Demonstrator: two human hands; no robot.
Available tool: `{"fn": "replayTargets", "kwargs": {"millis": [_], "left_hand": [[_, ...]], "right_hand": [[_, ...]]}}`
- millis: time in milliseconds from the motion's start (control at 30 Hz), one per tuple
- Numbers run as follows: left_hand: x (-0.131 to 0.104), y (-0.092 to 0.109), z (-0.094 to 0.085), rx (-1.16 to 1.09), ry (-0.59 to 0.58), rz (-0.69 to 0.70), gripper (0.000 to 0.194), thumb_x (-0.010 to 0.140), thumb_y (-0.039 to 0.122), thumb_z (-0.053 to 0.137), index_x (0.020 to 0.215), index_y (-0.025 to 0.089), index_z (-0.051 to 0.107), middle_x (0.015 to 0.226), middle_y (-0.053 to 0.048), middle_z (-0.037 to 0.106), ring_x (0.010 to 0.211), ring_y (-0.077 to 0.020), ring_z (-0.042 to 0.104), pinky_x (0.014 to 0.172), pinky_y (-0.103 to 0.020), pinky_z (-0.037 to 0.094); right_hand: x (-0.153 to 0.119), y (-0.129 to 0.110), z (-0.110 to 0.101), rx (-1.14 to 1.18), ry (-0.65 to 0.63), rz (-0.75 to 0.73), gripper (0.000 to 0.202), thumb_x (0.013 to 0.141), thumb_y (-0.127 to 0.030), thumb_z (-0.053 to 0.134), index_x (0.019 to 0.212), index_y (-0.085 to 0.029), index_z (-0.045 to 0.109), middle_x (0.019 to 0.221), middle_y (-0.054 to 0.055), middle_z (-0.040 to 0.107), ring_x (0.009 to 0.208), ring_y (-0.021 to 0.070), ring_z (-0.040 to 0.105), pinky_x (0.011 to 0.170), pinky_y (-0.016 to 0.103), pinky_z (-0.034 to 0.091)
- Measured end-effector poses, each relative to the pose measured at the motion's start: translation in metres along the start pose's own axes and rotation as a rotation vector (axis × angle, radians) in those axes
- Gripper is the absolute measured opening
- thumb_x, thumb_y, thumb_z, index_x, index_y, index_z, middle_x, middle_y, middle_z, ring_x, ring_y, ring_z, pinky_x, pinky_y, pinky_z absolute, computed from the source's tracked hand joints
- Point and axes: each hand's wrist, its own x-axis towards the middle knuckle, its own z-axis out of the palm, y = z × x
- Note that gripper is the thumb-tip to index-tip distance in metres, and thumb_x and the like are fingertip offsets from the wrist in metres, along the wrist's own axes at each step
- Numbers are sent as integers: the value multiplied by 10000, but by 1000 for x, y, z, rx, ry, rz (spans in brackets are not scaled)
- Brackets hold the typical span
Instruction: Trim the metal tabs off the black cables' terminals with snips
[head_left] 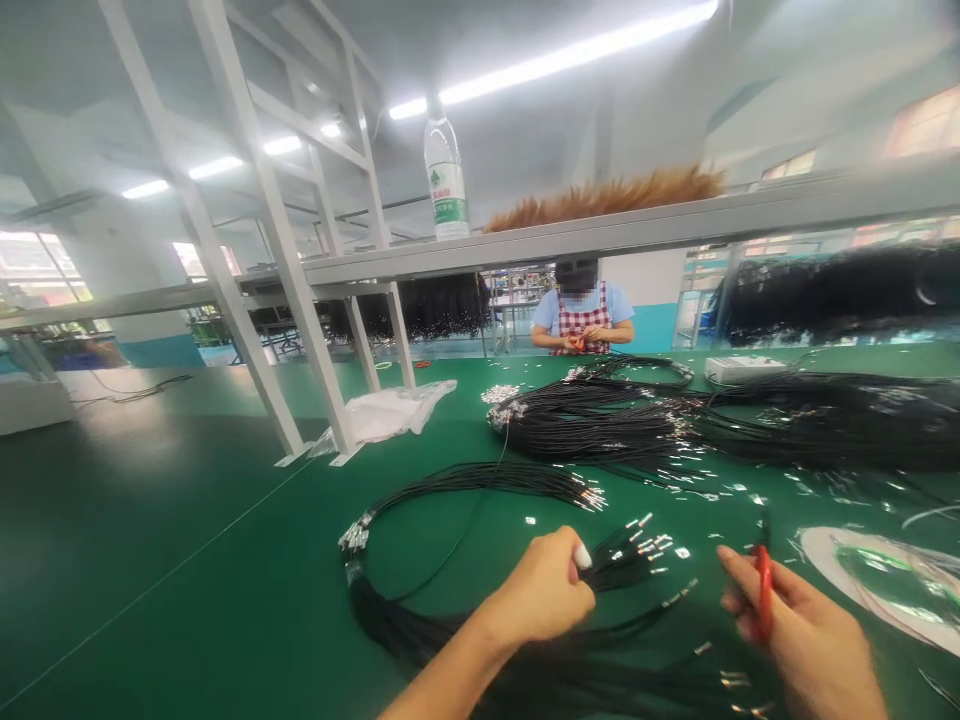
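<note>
Gripping a bundle of thin black metal-tipped cables point(616, 565), my left hand point(551, 588) is closed above the green tabletop point(247, 600). My right hand point(814, 632) is curled round a red-handled tool point(764, 595) – how far its blades stand open, I cannot tell. Thicker black cable heaps point(592, 425) lie beyond, towards a person in a checked apron point(583, 318).

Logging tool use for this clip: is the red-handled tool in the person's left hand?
No, the red-handled tool is in the right hand, while the left hand grips a bundle of black cables.
</note>
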Motion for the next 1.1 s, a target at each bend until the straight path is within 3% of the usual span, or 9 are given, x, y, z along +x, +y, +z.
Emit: {"fn": "replayTargets", "kwargs": {"millis": [100, 200, 400, 633, 833, 1100], "left_hand": [[7, 6, -13, -275, -38, -8, 191, 738, 110, 427, 898, 176, 508, 629, 25, 543, 542, -116, 568, 521, -206, 428], [10, 22, -15, -498, 0, 32, 134, 810, 240, 450, 830, 166, 561, 580, 28, 521, 536, -100, 518, 519, -194, 378], [1, 41, -3, -517, -46, 112, 195, 831, 325, 479, 768, 170, 579, 668, 13, 581, 556, -97, 500, 532, -204, 364], [-3, 40, 8, -461, -31, 135, 216, 838, 300, 462, 700, 170, 564, 608, 19, 571, 541, -92, 468, 518, -201, 326], [1, 41, 14, -529, -29, 111, 138, 809, 278, 509, 774, 167, 583, 612, 17, 572, 545, -92, 453, 514, -203, 321], [2, 44, 11, -716, -249, 47, 230, 842, 330, 438, 736, 154, 540, 590, -10, 578, 426, -69, 374, 442, -200, 274]], "right_hand": [[-4, -6, 5, 151, -41, 9, 468, 556, -566, 742, 777, -165, 648, 473, -23, 578, 391, 114, 440, 408, 245, 352], [-13, -12, 11, 246, -83, -6, 498, 536, -574, 764, 790, -161, 651, 487, -17, 590, 400, 107, 441, 394, 227, 334], [-34, -20, 22, 377, -261, -17, 426, 608, -516, 761, 817, -158, 661, 532, -4, 621, 401, 92, 451, 388, 208, 317], [-34, -16, 21, 377, -267, -23, 385, 642, -502, 750, 813, -166, 668, 521, -16, 607, 389, 77, 454, 385, 194, 307], [-34, -15, 19, 347, -271, -22, 399, 627, -512, 755, 799, -165, 664, 497, -20, 591, 372, 75, 450, 381, 194, 316], [-41, -22, 20, 331, -249, -26, 399, 629, -522, 746, 780, -165, 651, 463, -36, 552, 367, 70, 430, 376, 182, 295]]}}
